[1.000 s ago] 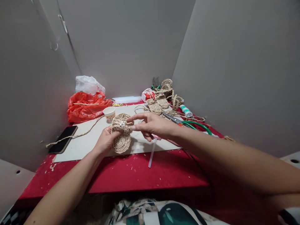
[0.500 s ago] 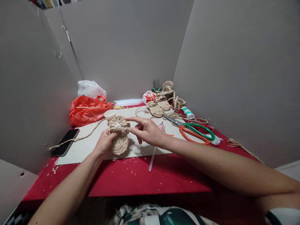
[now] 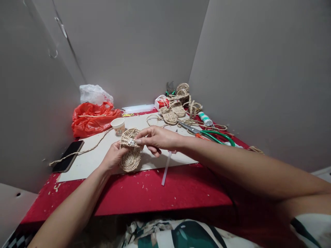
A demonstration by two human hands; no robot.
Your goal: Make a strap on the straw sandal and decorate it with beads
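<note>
A small woven straw slipper [image 3: 130, 160] with a cluster of white beads [image 3: 131, 142] on its strap is held upright above the white board. My left hand [image 3: 115, 157] grips its left side, thumb across the front by the strap. From the right, my right hand [image 3: 155, 139] reaches over, thumb and forefinger closed on the strap's right end beside the beads. Whether a tiny piece sits between those fingertips is hidden. A paper cup [image 3: 119, 128] stands just behind the slipper. Under my right wrist lies a translucent glue stick [image 3: 167, 170], partly covered.
The white board [image 3: 74, 168] lies on a red-covered table [image 3: 124, 196]. Left are a phone [image 3: 67, 156] with straw cord across it and a red plastic bag [image 3: 94, 120]. Right are scissors [image 3: 190, 128], finished straw slippers [image 3: 169, 116] and a green-white roll [image 3: 205, 119]. Grey panels enclose the back and sides.
My right forefinger, stretched along the slipper's top before, has bent down to meet the thumb at the strap beside the beads. The whole view has shifted slightly.
</note>
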